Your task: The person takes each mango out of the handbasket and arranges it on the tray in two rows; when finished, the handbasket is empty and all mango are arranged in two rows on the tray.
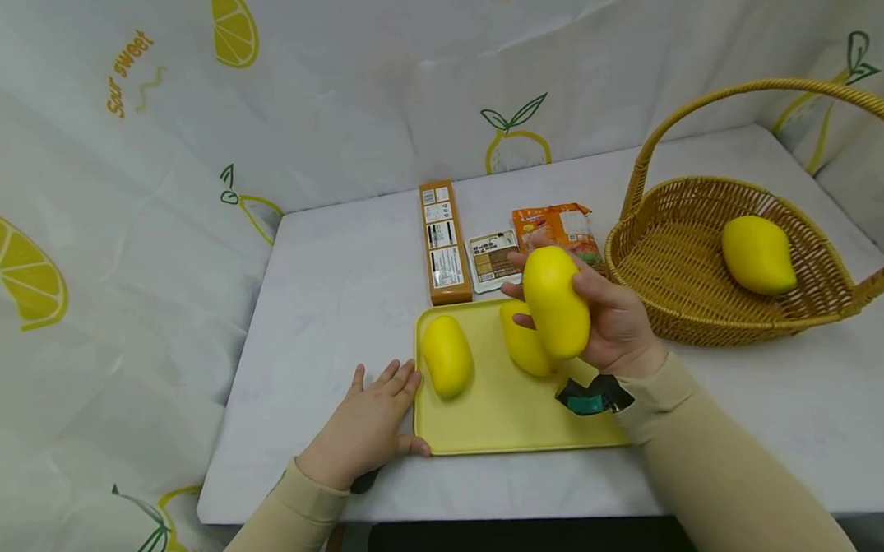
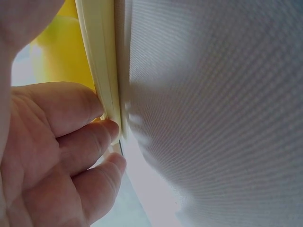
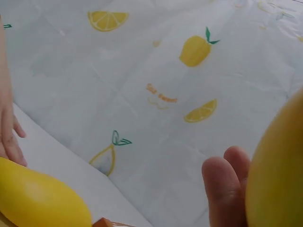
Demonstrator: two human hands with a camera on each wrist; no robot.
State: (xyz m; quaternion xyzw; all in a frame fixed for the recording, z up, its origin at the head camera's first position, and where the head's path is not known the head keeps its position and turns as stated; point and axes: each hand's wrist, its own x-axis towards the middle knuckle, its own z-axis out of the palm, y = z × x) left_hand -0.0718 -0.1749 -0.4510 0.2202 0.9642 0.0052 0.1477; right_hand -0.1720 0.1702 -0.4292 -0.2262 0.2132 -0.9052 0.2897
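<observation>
A yellow mango (image 1: 557,302) is in my right hand (image 1: 621,329), gripped between thumb and fingers and raised above the yellow tray (image 1: 495,422). Part of that mango (image 3: 279,175) fills the right edge of the right wrist view, fingertips beside it. On the tray lie two more mangoes: one at the left (image 1: 447,357), the other (image 1: 520,345) partly hidden behind the held one. My left hand (image 1: 369,425) rests at the tray's left edge with fingers extended. In the left wrist view its fingertips touch the tray's rim (image 2: 102,61).
A wicker basket (image 1: 672,261) with a tall handle stands at the right, holding one mango (image 1: 758,255). Behind the tray lie a long orange-brown box (image 1: 445,243), a small flat packet (image 1: 493,260) and an orange bag (image 1: 558,227). A lemon-print curtain (image 1: 376,84) backs the white table.
</observation>
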